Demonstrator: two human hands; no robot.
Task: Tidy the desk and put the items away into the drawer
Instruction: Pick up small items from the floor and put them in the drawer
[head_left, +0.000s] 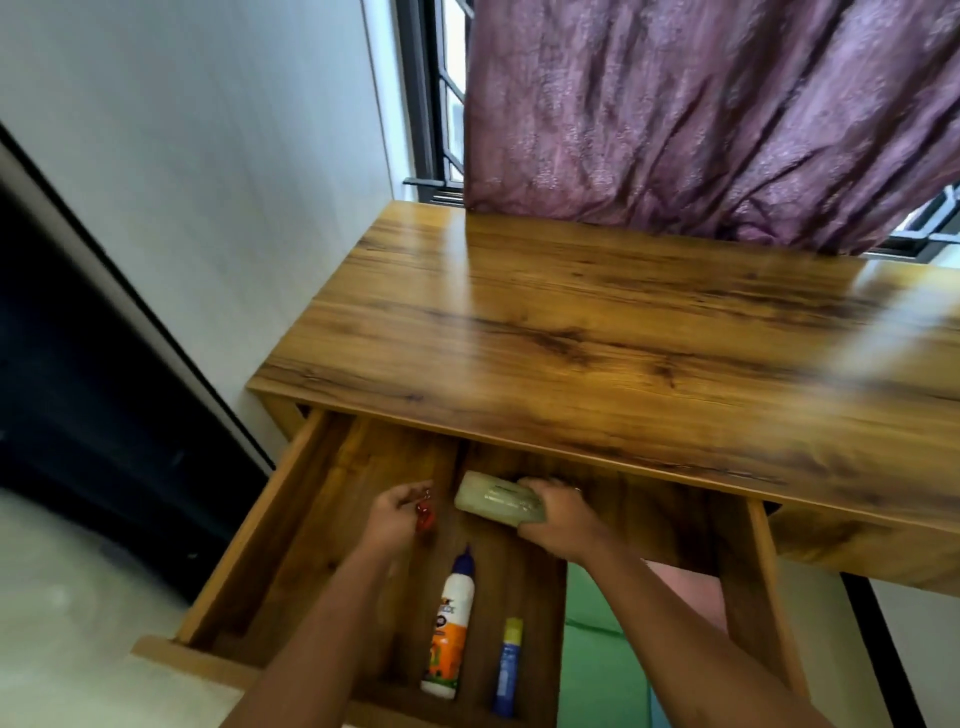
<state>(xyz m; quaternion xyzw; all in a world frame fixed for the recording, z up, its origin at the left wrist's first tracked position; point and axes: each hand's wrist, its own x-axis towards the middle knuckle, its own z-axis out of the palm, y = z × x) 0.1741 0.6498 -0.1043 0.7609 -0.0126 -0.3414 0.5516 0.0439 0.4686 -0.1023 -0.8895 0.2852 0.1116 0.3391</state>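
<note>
The wooden drawer (291, 519) stands pulled out under the desk top (597, 332). My right hand (558, 517) grips a pale green rectangular case (493, 501) over the drawer's back middle section. My left hand (397, 514) is closed on a small red keyring (425, 517) with metal rings, held above the divider to the left of the case. On the drawer floor lie a white and orange glue bottle (449, 623) with a blue cap and a blue glue stick (508, 667) with a yellow cap, side by side.
A purple curtain (701, 114) hangs over the window behind the desk. A white wall (208, 182) and a dark door (78, 364) lie to the left. Green fabric (597, 675) shows below the drawer's right section.
</note>
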